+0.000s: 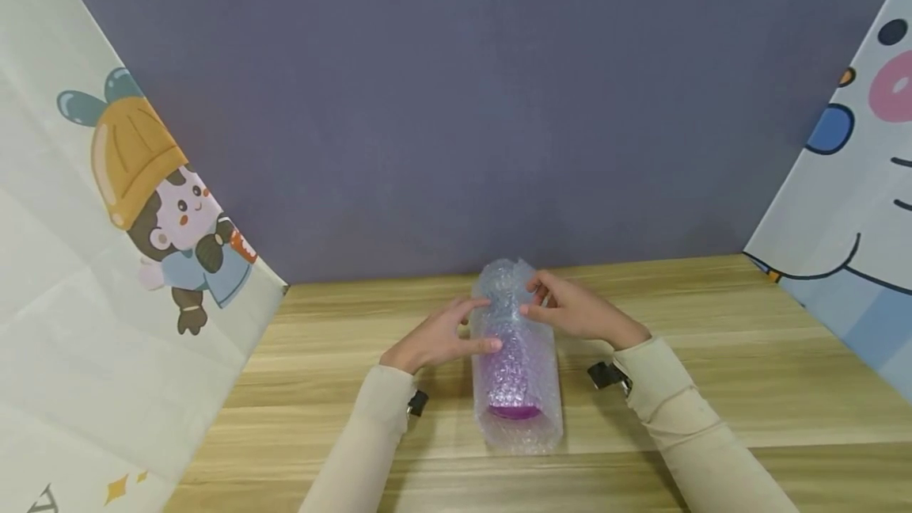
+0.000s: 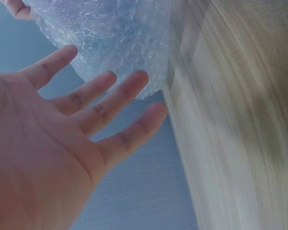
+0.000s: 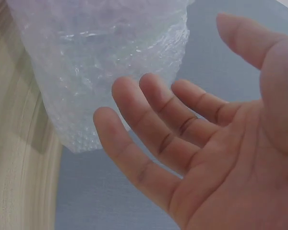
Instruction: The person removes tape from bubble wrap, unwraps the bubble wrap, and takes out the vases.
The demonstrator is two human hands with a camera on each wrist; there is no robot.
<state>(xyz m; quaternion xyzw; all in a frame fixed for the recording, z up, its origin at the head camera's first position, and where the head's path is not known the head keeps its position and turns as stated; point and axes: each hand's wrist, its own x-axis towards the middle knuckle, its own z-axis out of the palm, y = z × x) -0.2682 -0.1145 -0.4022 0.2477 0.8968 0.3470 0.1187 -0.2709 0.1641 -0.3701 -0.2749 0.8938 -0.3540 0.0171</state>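
A purple object (image 1: 514,412), its shape mostly hidden, lies rolled inside clear bubble wrap (image 1: 545,386) on the table. The wrap's near end gapes and shows the purple base; its far end reaches toward the grey wall. My left hand (image 1: 443,335) is at the wrap's left side, thumb and fingers spread over it. From the right, my right hand (image 1: 580,309) reaches to the upper part of the roll, its fingers loosely bent. In the left wrist view the fingers (image 2: 127,136) are apart beside the bubble wrap (image 2: 120,33). The right wrist view shows relaxed fingers next to it.
Under the roll is a wood-grain table (image 1: 328,418). A grey-blue wall (image 1: 456,101) rises at its back edge. White printed sheets stand on both sides, the left one with a cartoon child (image 1: 181,212). Small black cameras sit at both wrists.
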